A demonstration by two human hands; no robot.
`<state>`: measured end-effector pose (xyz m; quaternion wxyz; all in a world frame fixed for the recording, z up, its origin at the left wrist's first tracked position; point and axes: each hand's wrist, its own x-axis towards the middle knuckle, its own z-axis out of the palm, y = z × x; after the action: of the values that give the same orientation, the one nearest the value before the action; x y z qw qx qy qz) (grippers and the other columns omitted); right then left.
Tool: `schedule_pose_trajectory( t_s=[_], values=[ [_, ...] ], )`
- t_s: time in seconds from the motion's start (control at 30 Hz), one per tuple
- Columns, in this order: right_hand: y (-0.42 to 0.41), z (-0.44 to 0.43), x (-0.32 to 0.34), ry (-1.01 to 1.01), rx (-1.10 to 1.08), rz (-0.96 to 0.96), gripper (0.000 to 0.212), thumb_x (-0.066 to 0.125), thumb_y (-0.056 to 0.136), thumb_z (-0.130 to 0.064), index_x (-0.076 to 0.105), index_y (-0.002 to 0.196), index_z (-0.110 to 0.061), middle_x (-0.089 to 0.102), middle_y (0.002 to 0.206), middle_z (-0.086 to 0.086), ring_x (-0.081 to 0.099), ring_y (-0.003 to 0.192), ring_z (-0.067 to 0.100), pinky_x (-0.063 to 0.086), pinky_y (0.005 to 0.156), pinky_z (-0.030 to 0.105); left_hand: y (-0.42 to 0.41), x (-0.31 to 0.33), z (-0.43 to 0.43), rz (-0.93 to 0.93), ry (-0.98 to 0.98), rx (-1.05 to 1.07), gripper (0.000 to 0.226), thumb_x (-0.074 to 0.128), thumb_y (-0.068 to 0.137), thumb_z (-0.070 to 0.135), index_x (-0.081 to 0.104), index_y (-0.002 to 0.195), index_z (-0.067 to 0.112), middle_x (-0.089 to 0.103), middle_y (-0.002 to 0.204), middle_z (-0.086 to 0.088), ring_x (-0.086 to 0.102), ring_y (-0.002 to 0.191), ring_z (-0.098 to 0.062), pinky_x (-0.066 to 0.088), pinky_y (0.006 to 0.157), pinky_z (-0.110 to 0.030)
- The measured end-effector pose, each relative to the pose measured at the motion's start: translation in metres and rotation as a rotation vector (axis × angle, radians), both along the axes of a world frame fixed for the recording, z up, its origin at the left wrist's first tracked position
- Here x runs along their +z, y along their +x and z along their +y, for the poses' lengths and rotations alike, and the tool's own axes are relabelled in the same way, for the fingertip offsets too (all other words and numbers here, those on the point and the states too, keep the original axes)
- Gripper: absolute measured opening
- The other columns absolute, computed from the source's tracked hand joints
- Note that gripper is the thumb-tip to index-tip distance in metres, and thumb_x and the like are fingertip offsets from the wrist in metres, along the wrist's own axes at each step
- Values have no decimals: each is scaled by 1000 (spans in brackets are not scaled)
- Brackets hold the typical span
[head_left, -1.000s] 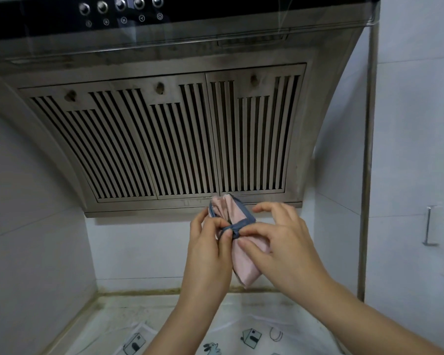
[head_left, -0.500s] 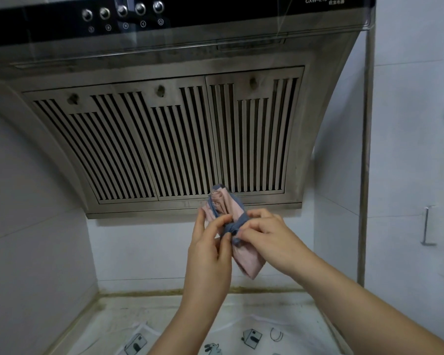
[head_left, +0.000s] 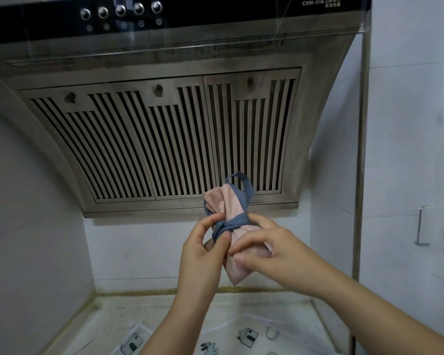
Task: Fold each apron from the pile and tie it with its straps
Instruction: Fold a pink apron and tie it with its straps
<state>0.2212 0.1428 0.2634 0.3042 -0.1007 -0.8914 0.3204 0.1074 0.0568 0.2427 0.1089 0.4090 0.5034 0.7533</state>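
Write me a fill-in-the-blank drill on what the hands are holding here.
1. The bundled apron is ____ in colour.
2. Its blue-grey strap is wound round the bundle's ____.
3. The left hand and right hand hold it before a range hood with ____ round buttons.
Missing words: pink, middle, five.

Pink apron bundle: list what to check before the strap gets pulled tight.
1. The pink apron is folded into a compact bundle: ok.
2. The blue strap is wrapped round its middle: ok.
3. The left hand pinches the strap where it crosses: ok.
4. The right hand grips the bundle's lower part: ok.
5. The strap loop at the top is drawn snug: not ok, it stands slack.
6. Knot finished: cannot tell, the hands hide it.
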Motion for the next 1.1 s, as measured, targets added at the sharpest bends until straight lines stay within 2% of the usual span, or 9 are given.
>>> schedule_pose_trajectory(
  t_s=[0.1,0.17,0.23,0.43,0.5,0.6,0.8,1.0,1.1],
  values=[
    [-3,11,-3,-504,-70,325,14,71,80,-24,60,76,-16,68,101,-7,65,95,10,53,89,36,1,-3,1,44,-46,45,30,54,92,-3,61,104,24,72,81,16,67,72,-1,52,62,-15],
    [-5,16,-5,-758,-4,228,40,71,74,-44,62,92,-10,71,97,7,68,90,20,56,80,38,1,-5,2,84,-61,86,33,56,91,-1,61,103,29,73,88,9,68,79,-4,55,68,-21],
    [-8,14,-9,-848,110,29,58,69,71,-54,65,110,-11,71,106,8,66,101,24,53,89,42,3,-6,3,139,-66,102,36,58,90,0,60,103,33,72,92,9,69,83,-7,56,72,-26],
    [-21,15,-15,-857,20,195,72,76,61,-56,64,111,-6,73,98,12,70,95,27,51,93,47,13,-6,4,297,-121,172,41,68,84,9,49,102,40,68,86,5,66,75,-10,51,61,-20],
    [-24,13,-17,-836,-28,231,64,73,65,-55,66,108,-8,74,95,9,70,92,25,53,91,46,10,-7,5,354,-122,312,35,73,80,16,50,96,37,62,96,13,61,80,-3,48,63,-17],
    [-25,11,-19,-835,-73,274,43,65,80,-46,70,102,-10,75,91,7,71,90,23,53,91,45,3,-9,6,412,-119,374,21,77,76,18,63,84,31,65,83,11,61,75,-4,52,67,-25],
    [-25,12,-19,-882,-157,280,39,54,90,-46,70,102,-13,75,90,3,70,91,21,53,90,41,-5,-10,3,696,-99,471,12,75,79,11,70,77,22,62,72,15,60,70,-4,48,62,-18],
    [-21,7,-11,-981,-140,278,33,53,93,-41,70,98,-12,75,88,3,70,88,20,53,78,33,-16,-3,-6,646,-76,446,29,71,82,10,60,71,35,62,70,13,59,71,-4,42,60,-10],
    [-21,4,-9,-1035,-116,275,34,56,92,-38,70,99,-8,75,89,7,70,90,23,53,86,39,-23,1,-13,702,-69,483,31,70,82,10,57,70,36,60,69,14,58,72,-4,41,60,-9]
  ],
)
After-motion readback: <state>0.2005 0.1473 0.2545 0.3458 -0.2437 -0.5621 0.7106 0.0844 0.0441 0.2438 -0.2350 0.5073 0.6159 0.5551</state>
